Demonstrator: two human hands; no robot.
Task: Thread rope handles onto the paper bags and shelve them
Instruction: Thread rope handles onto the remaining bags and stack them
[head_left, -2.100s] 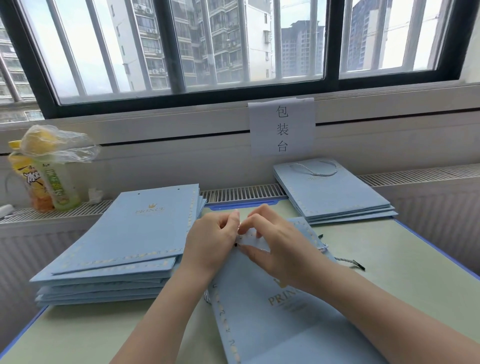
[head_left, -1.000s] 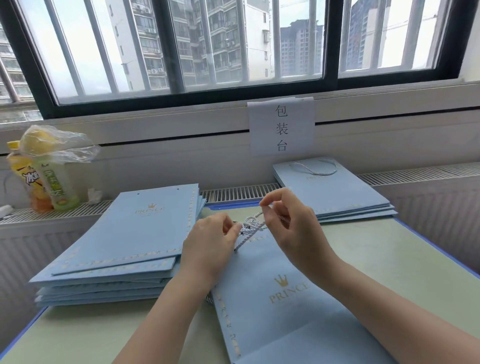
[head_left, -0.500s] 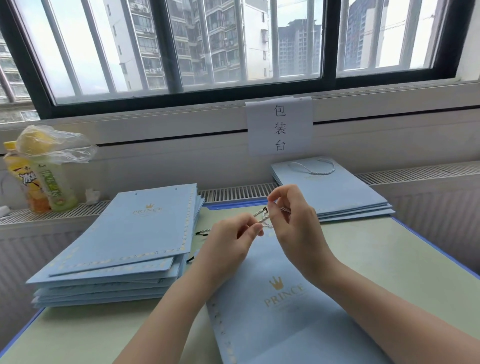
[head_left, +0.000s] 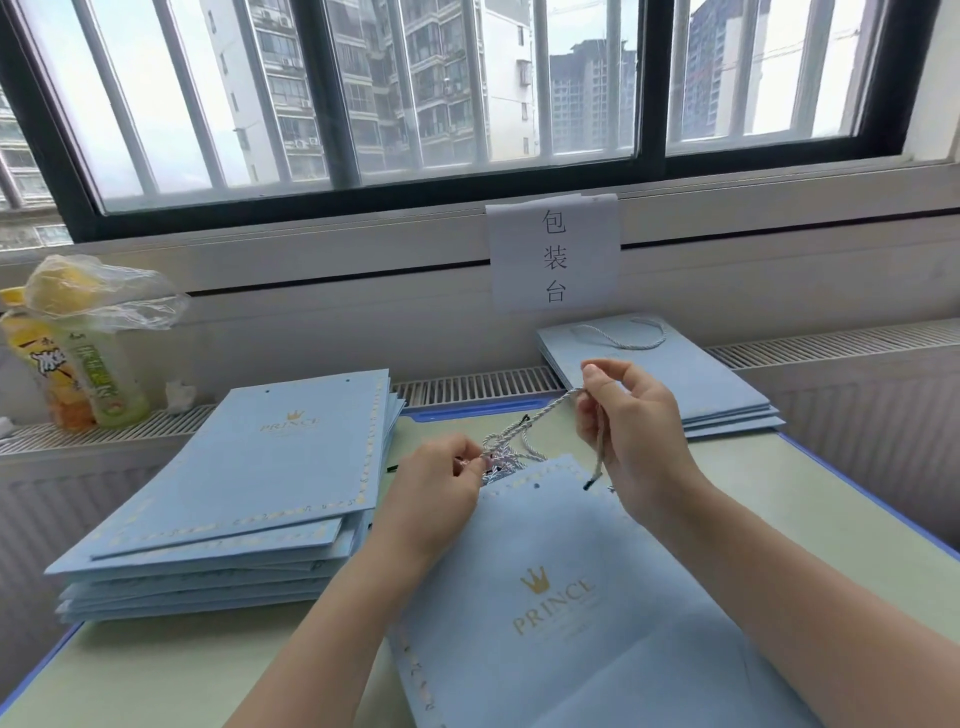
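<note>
Blue flat paper bag (head_left: 561, 613) with the gold crown is lying on the pale green table (head_left: 831, 519) in front of you, its top edge pointing to 12 o'clock. Your right hand (head_left: 631, 431) is pinching one silver twisted rope (head_left: 550, 413) and lifting it up. Your left hand (head_left: 441, 483) is pinching the tangled bunch of ropes (head_left: 501, 457) at the bag's top edge. Pull slowly so the one rope is sliding free without knots. Then push its dark tip (head_left: 588, 486) into the little hole (head_left: 536, 487) just beside it. Unthreaded bags (head_left: 249, 467) are waiting at 9 o'clock; finished bags (head_left: 691, 379) are sitting at 1 o'clock.
</note>
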